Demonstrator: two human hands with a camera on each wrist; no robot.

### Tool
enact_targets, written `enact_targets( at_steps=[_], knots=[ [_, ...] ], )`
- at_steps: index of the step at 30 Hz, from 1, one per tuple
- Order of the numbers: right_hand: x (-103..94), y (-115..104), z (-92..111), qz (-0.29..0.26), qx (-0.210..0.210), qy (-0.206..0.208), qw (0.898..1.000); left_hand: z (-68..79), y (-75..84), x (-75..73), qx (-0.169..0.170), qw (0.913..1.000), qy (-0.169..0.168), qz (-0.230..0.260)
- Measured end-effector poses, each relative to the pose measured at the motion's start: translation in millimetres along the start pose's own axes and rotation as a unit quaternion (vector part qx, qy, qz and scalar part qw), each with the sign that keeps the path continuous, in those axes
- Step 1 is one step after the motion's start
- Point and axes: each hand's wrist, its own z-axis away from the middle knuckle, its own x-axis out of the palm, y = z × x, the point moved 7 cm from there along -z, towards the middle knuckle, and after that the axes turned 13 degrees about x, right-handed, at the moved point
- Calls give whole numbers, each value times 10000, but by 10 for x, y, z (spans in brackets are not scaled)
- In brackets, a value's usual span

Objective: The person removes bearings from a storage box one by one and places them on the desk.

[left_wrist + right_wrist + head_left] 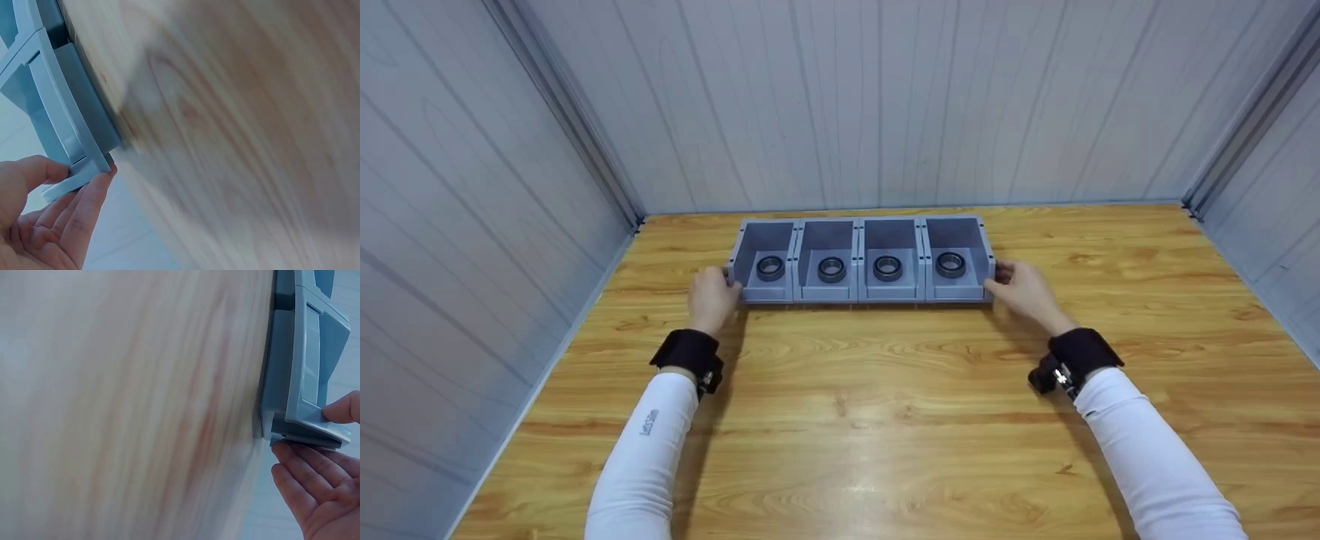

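A joined row of grey-blue open-front storage bins stands toward the back of the table. Every bin has one ball bearing lying in it; the leftmost bearing and the rightmost bearing lie flat on the bin floors. My left hand pinches the outer side wall of the leftmost bin, thumb inside and fingers outside. At the other end, my right hand grips the outer wall of the rightmost bin the same way, thumb over the edge and fingers against the outside.
The wood-grain table runs back to a pale panelled wall. Further panels rise on the left and right. A black strap with a camera sits on the left wrist and on the right wrist.
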Motion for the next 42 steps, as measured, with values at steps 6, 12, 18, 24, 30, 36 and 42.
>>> enact_targets(
  at_steps=[6, 12, 18, 24, 30, 36, 42],
  knots=[
    [-90, 61, 36, 92, -67, 60, 9999, 13, 142, 45, 77, 9999, -33, 124],
    [-143, 117, 64, 147, -54, 24, 9999, 66, 237, 86, 139, 9995, -103, 257],
    [-193, 144, 109, 141, -45, 34, 9999, 117, 293, 132, 68, 9996, -164, 236],
    [-261, 207, 156, 64, -12, 65, 10000, 144, 382, 174, 199, 9994, -192, 218],
    [-291, 230, 157, 201, 5, 69, 9998, 176, 438, 162, 298, 9993, -161, 173],
    [-269, 248, 146, 13, 27, -29, 10000, 194, 463, 126, 404, 9990, -129, 141],
    [-259, 274, 123, 1, -71, 16, 10000, 182, 456, 139, 340, 9992, -178, 131]
  ],
)
